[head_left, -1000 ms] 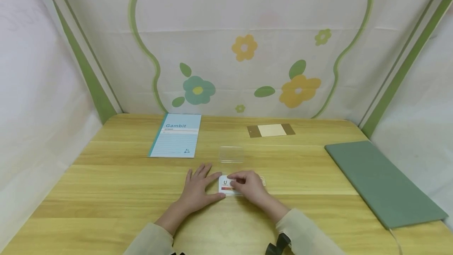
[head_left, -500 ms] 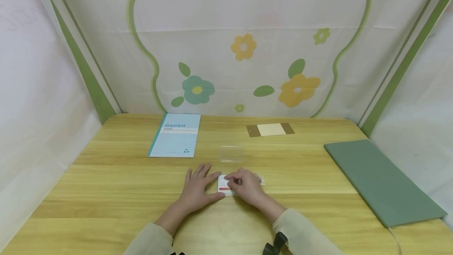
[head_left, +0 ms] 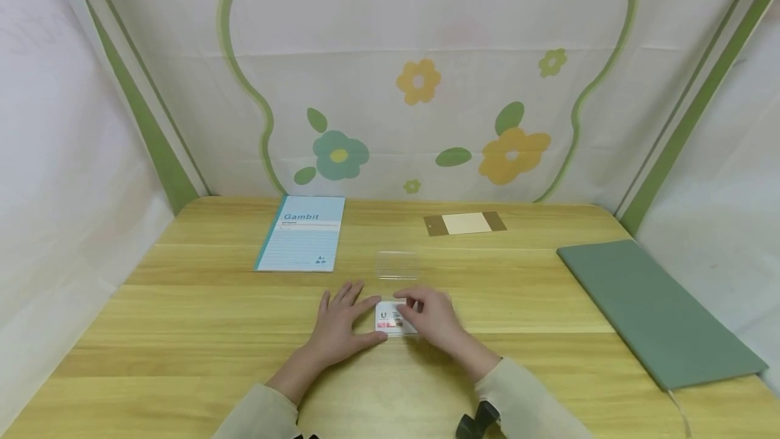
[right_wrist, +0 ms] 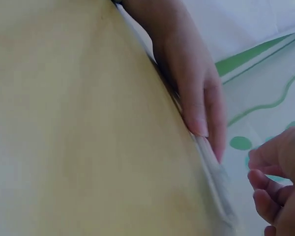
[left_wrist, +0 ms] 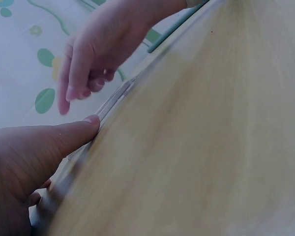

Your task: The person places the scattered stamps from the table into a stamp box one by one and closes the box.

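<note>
White card (head_left: 388,318) lies well in from the far edge of our surface (head_left: 201,337); our left hand (head_left: 338,327), spread, touches it; our right hand (head_left: 437,317), half-curled, empty, hovers above. Best keep it braced.

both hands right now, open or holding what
Left hand: open, fingers spread, at the left edge of the printed white card.
Right hand: open above the card, nothing visibly held.

A wooden table (head_left: 201,330) bears notebook (head_left: 301,242), white card (head_left: 385,316), green board (head_left: 661,314)
</note>
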{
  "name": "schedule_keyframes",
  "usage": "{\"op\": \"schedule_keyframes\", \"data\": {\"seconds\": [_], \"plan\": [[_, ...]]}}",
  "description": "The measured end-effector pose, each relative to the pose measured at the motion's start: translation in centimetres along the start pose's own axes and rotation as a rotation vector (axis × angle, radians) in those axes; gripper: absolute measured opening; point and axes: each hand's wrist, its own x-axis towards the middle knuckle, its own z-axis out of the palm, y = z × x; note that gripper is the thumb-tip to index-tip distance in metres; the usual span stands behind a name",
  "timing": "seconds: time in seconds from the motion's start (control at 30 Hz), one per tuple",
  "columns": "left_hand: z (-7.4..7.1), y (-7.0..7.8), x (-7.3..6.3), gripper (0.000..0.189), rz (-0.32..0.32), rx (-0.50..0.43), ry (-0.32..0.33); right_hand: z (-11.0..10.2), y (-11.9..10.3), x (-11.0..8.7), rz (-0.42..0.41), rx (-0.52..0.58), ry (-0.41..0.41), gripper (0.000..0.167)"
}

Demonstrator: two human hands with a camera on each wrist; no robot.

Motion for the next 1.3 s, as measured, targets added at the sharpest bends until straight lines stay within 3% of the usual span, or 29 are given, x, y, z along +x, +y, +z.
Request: {"op": "schedule_keyframes", "data": {"seconds": [0.3,0.7,1.0,1.3], "plan": [[0.1,0.1,-0.1,0.062,-0.009,-0.015,0.002,-3.6,1.5,-0.3,0.119,0.158,0.087,0.015],[-0.1,0.1,-0.1,0.062,-0.011,-0.023,-0.004,-5.0,5.2,-1.4,0.164,0.203,0.035,0.018],[0.0,0.1,-0.1,0.062,-0.003,-0.026,-0.002,-4.9,6.4,-1.7,0.174,0.126,-0.008,0.012],[0.1,0.0,-0.1,0.062,0.001,-0.024,0.004,-5.0,6.8,-1.8,0.114,0.028,-0.071,0.014]]}}
